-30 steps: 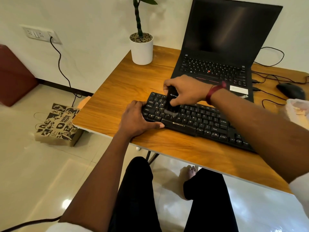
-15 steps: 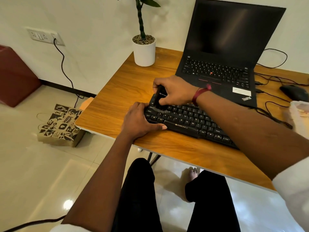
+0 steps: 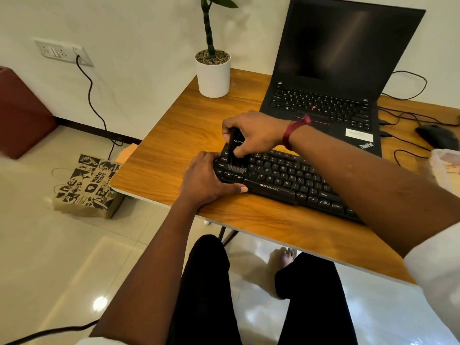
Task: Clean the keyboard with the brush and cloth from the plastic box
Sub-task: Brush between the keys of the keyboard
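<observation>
Our right hand [image 3: 256, 134] grips the brush [image 3: 235, 153], bristles down on the left end keys of the keyboard [image 3: 286, 180]; our left hand [image 3: 209, 180] lies flat, bracing that end on the table [image 3: 174, 135]. We judge brushing is underway; next we sweep along the remaining rows.

black brush [image 3: 234, 155] upright on black keyboard's [image 3: 286, 179] left end

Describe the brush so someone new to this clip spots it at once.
Start at the wooden table, then the black keyboard before the laptop. At its left end, the right hand holds the brush: black handle, pale bristles on the keys.
</observation>
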